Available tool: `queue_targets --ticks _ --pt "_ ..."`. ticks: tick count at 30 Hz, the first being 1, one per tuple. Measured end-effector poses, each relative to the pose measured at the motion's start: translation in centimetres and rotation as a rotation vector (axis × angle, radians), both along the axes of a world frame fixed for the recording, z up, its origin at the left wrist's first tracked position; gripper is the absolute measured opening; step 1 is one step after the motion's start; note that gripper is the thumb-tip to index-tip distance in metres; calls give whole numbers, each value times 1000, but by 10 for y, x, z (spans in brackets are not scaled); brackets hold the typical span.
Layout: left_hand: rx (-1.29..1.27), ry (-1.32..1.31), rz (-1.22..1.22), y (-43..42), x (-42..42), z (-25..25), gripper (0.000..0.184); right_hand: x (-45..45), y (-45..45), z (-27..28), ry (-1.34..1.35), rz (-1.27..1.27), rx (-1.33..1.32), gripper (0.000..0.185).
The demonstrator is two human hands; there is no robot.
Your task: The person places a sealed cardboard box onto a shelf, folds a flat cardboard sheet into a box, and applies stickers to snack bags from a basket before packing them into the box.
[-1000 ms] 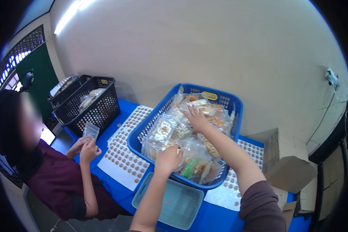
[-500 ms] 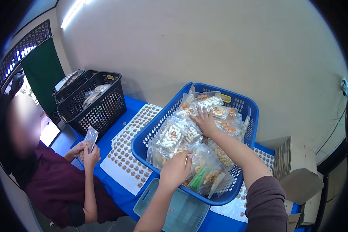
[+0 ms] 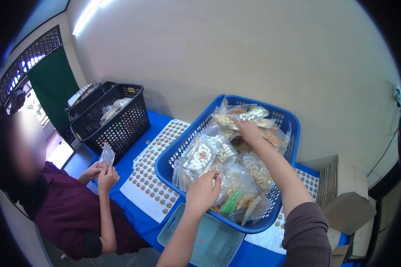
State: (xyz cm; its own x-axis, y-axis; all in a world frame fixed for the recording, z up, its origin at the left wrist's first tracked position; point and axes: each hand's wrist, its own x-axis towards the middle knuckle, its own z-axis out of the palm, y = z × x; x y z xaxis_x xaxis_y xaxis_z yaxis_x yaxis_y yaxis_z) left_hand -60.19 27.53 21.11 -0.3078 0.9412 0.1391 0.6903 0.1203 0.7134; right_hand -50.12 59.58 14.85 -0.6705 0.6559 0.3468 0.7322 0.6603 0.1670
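A blue basket (image 3: 167,171) holds many clear plastic bags of snacks, some with white pieces, others with tan or orange ones. Deep in its far half, my right hand (image 3: 249,132) has its fingers curled round the edge of a plastic bag (image 3: 224,119) of pale snacks. My left hand (image 3: 203,192) is closed above the basket's near left rim, beside a bag of white pieces (image 3: 199,156); whatever its fingertips hold is hidden. A bright green item (image 3: 229,202) shows among the bags close to that hand.
To the left, a person (image 3: 75,209) in maroon holds a small clear bag (image 3: 107,155). Black baskets (image 3: 120,129) with bags stand behind. Sticker sheets (image 3: 153,189) lie on the blue tablecloth (image 3: 133,222). A translucent tray (image 3: 205,244) sits in front; cardboard boxes (image 3: 349,182) are at right.
My right hand has gone from lying spread over the bags to curling round one, and bags at the far end have shifted up. The left hand has barely moved.
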Motion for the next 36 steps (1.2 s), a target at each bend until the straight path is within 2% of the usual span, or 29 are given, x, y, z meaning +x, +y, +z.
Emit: queue_targets --ticks 3,6,11,13,15,17,18,21,22,23,25,26,28,29,31,35,36 --pt "-4 6 18 3 -3 -5 29 8 -8 11 44 41 1 69" --pt "37 21 24 5 -2 -8 32 21 -23 31 128 36 -152 71" --pt "-13 12 40 1 0 1 31 43 -47 76 233 -45 -200 73" --pt "12 26 36 2 -1 -1 31 50 -53 93 534 71 -151 69" --pt "33 36 29 1 0 -1 31 58 -53 117 585 23 -198 68" --pt "-35 33 31 0 0 2 31 63 -52 138 906 -14 -527 60" --pt "-30 30 27 0 1 1 31 65 -54 146 905 -16 -521 60" --pt "15 28 29 -1 -1 -1 30 67 -64 166 1363 325 -804 55" --pt "19 52 30 -1 -1 0 30 69 -76 173 1414 354 -883 60" --pt "21 75 33 -2 0 0 30 71 -81 173 1412 350 -879 60" --pt "44 71 33 -2 0 -2 29 75 -86 171 1498 385 -1168 64" --pt "67 71 39 -2 -1 -3 29 77 -91 167 1496 385 -1167 64" --pt "88 83 43 -1 -2 -8 29 86 -94 157 1331 101 -1358 72" --pt "108 96 46 -2 -2 -8 29 92 -36 103 1210 20 -1303 77" --pt "100 101 62 -3 -1 -6 29 106 -45 96 870 -315 -1240 58" --pt "116 54 79 -5 0 -3 29 130 -34 48 998 -391 -1223 49" --pt "118 55 80 -4 -1 -4 29 133 -38 51 1133 -365 -1241 47"
